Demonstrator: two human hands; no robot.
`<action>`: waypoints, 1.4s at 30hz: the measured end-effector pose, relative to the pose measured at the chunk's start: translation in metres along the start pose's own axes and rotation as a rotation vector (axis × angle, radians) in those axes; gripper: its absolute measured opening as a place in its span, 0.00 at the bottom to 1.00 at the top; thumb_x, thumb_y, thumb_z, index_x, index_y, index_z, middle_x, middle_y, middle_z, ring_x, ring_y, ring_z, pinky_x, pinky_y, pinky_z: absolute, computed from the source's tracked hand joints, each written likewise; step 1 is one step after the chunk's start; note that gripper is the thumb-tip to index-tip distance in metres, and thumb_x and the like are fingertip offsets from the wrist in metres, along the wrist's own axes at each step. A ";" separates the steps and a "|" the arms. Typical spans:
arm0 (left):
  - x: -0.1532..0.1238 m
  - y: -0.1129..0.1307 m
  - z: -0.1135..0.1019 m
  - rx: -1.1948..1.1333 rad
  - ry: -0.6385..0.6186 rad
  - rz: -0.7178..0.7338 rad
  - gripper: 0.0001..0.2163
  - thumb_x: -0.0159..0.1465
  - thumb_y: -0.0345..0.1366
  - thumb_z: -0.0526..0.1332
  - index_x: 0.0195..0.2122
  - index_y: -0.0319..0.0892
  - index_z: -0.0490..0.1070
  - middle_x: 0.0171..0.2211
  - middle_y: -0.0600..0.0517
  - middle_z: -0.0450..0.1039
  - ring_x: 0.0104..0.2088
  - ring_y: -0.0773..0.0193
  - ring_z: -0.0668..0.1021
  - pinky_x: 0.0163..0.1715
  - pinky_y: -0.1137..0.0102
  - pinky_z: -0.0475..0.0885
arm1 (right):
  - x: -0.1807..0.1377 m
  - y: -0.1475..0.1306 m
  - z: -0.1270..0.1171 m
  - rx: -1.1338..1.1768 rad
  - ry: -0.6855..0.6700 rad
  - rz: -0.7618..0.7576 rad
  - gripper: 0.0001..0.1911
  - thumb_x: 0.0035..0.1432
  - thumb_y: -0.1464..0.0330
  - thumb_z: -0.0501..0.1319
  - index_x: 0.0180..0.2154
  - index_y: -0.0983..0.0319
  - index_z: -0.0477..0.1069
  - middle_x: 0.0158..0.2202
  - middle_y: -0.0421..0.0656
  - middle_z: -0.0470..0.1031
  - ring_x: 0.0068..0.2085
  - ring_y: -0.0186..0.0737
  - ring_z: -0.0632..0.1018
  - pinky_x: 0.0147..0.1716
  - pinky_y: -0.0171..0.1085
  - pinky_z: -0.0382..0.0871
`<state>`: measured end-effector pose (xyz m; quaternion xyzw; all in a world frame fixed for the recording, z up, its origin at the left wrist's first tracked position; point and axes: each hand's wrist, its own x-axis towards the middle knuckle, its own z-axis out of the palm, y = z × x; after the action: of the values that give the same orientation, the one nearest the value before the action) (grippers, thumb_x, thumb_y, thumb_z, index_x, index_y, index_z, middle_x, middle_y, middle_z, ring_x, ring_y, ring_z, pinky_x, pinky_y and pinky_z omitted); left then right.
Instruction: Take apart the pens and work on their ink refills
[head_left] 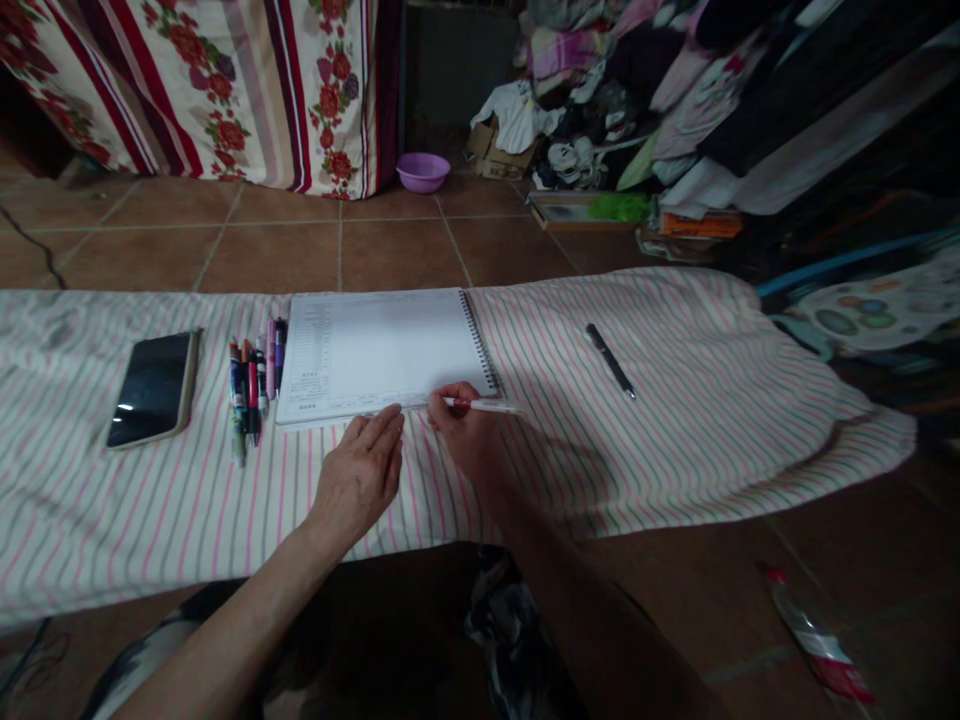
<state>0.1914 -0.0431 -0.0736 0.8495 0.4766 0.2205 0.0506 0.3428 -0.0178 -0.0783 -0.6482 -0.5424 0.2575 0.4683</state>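
A spiral-bound notebook (405,345) lies open at a white page with printed lines and text down its left side. My left hand (364,465) rests with outstretched fingers on the notebook's near edge. Just to the right, my right hand (461,425) grips a red and white pen (487,405) near the notebook's lower right corner. The pen's tip is hidden by my fingers. Left of the notebook, several pens (251,385) lie side by side in a bunch. A black pen (611,362) lies apart on the right.
A striped cloth (660,450) covers the table. At the left lies a smartphone (152,388). Beyond, on the tiled floor (285,235), are a purple basin (422,172), a floral curtain (255,90) and a pile of clothes (570,60). A plastic bottle (817,640) lies at lower right.
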 end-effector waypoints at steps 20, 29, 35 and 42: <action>-0.001 0.003 -0.003 0.047 -0.013 -0.004 0.14 0.61 0.30 0.51 0.48 0.38 0.66 0.53 0.46 0.65 0.44 0.56 0.69 0.42 0.61 0.72 | 0.001 -0.009 -0.008 0.242 -0.067 0.173 0.06 0.49 0.65 0.56 0.26 0.62 0.64 0.15 0.36 0.67 0.18 0.31 0.68 0.20 0.30 0.64; -0.002 0.009 -0.006 0.074 0.016 -0.005 0.12 0.62 0.32 0.52 0.46 0.41 0.67 0.51 0.45 0.66 0.44 0.55 0.70 0.38 0.61 0.73 | -0.007 -0.011 -0.026 0.321 -0.111 0.212 0.17 0.55 0.60 0.49 0.21 0.62 0.62 0.15 0.38 0.67 0.16 0.29 0.68 0.17 0.28 0.62; -0.005 0.009 -0.007 0.071 0.049 0.002 0.12 0.62 0.33 0.52 0.45 0.40 0.68 0.51 0.45 0.66 0.44 0.56 0.71 0.35 0.63 0.74 | -0.003 -0.012 -0.052 0.161 -0.054 0.165 0.18 0.53 0.56 0.52 0.22 0.63 0.65 0.19 0.39 0.71 0.16 0.29 0.69 0.17 0.29 0.61; -0.008 0.008 -0.010 0.082 0.054 0.009 0.12 0.62 0.33 0.52 0.45 0.40 0.68 0.49 0.44 0.67 0.43 0.56 0.72 0.31 0.64 0.75 | 0.048 0.016 -0.140 -0.233 0.138 0.168 0.18 0.53 0.57 0.53 0.34 0.65 0.68 0.20 0.40 0.72 0.19 0.33 0.70 0.20 0.31 0.61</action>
<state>0.1899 -0.0553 -0.0647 0.8469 0.4825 0.2236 0.0017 0.4815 -0.0184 -0.0239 -0.7573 -0.4790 0.1859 0.4030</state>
